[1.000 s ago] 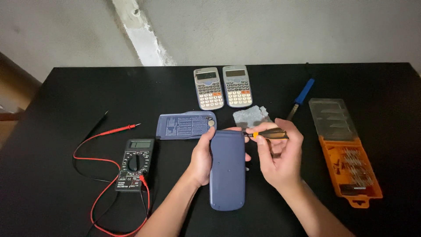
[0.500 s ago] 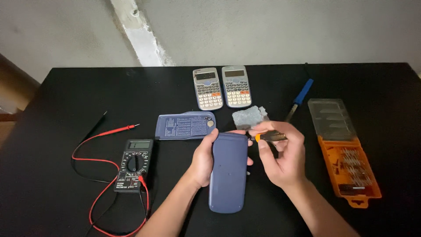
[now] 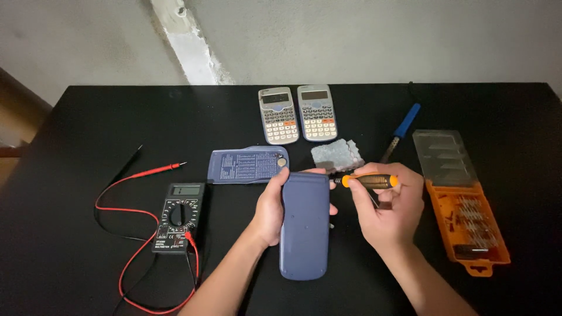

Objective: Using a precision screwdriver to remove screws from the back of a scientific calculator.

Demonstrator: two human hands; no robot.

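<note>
My left hand (image 3: 270,212) grips the left edge of a blue calculator case (image 3: 304,225) that lies back side up on the black table (image 3: 88,117). My right hand (image 3: 387,210) holds a small screwdriver with a black and orange handle (image 3: 370,181), lying sideways with its tip at the case's upper right corner. A detached blue cover (image 3: 248,164) with printed text lies just beyond my left hand.
Two grey calculators (image 3: 298,114) lie side by side at the back. A grey keypad piece (image 3: 337,155) and a blue-handled tool (image 3: 401,130) sit near them. An orange bit set box (image 3: 462,210) with open clear lid is right. A black multimeter (image 3: 178,216) with red and black leads is left.
The screwdriver tip has shifted slightly left toward the case's top right corner. Both hands otherwise stay in place.
</note>
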